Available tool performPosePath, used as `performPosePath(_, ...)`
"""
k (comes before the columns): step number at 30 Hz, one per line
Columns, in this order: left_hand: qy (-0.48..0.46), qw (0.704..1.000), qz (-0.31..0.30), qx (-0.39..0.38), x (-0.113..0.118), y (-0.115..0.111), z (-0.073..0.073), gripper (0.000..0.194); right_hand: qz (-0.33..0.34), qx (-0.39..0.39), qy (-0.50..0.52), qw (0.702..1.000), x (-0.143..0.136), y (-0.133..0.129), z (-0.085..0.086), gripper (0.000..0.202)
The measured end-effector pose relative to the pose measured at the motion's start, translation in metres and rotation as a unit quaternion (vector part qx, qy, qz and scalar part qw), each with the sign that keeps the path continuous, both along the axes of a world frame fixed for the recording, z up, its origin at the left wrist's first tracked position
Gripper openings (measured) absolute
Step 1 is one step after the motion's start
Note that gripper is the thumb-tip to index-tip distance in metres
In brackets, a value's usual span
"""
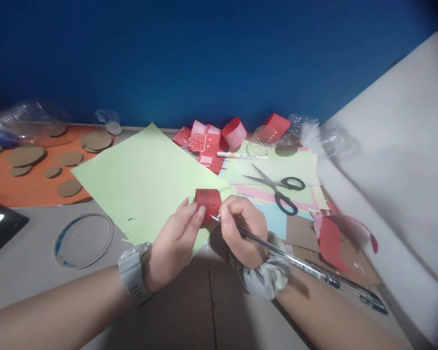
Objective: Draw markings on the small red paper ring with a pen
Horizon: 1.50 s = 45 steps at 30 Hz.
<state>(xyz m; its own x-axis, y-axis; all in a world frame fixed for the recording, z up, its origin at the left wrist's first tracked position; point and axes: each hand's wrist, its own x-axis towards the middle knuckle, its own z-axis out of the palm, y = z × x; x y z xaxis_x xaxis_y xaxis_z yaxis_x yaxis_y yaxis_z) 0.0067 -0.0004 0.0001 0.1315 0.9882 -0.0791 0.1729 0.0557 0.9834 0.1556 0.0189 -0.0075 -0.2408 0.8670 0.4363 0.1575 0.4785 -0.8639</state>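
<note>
My left hand [175, 243] has its fingers closed on a small red paper ring [209, 197], its outer face covered in dark fine marks. In my right hand [246, 228] is a clear-barrelled pen [295, 262], its tip at the lower right of the ring and its long back end reaching over my forearm. I cannot tell whether the tip touches the paper. Beneath and behind the ring lies a large light green sheet [131, 180], turned at an angle.
Black-handled scissors [273, 187] lie open on coloured sheets at right. Red paper rings [234, 132] and a white marker [241, 155] sit behind. At left are cardboard discs [27, 155] on an orange sheet [7, 189], a tape ring [111, 238] and a dark device [3, 228].
</note>
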Motion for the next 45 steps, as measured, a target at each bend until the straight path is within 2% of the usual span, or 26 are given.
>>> performPosePath(5, 0.043, 0.999, -0.011, -0.001, 0.0006, 0.0008, 0.0032, 0.028, -0.029, -0.076, -0.023, 0.996, 0.0002, 0.0021, -0.0005, 0.021)
performPosePath(11, 0.075, 0.996, -0.035, 0.025, -0.001, 0.0018, 0.0029, 0.028, -0.053, -0.119, -0.028, 0.991, -0.0008, 0.0019, 0.0008, 0.025)
performPosePath(20, 0.081, 0.995, -0.04, 0.03, 0.0, 0.0031, 0.0045, 0.025, -0.026, -0.12, -0.025, 0.992, 0.0012, 0.0041, -0.0028, 0.025)
performPosePath(27, 0.082, 0.996, -0.037, 0.029, -0.0005, 0.0023, 0.0032, 0.028, -0.039, -0.117, -0.029, 0.992, 0.0005, 0.0039, -0.0019, 0.023)
performPosePath(32, 0.082, 0.995, -0.04, 0.027, -0.0008, 0.0018, 0.0015, 0.031, -0.013, -0.122, -0.027, 0.992, 0.0014, 0.0043, -0.0014, 0.024)
performPosePath(38, 0.076, 0.996, -0.033, 0.034, -0.001, 0.0018, 0.0016, 0.03, -0.036, -0.119, -0.031, 0.992, 0.0008, 0.0038, -0.0003, 0.022)
performPosePath(45, 0.076, 0.996, -0.035, 0.038, -0.0004, 0.0024, 0.0023, 0.031, -0.001, -0.111, -0.03, 0.993, 0.002, 0.006, -0.0002, 0.024)
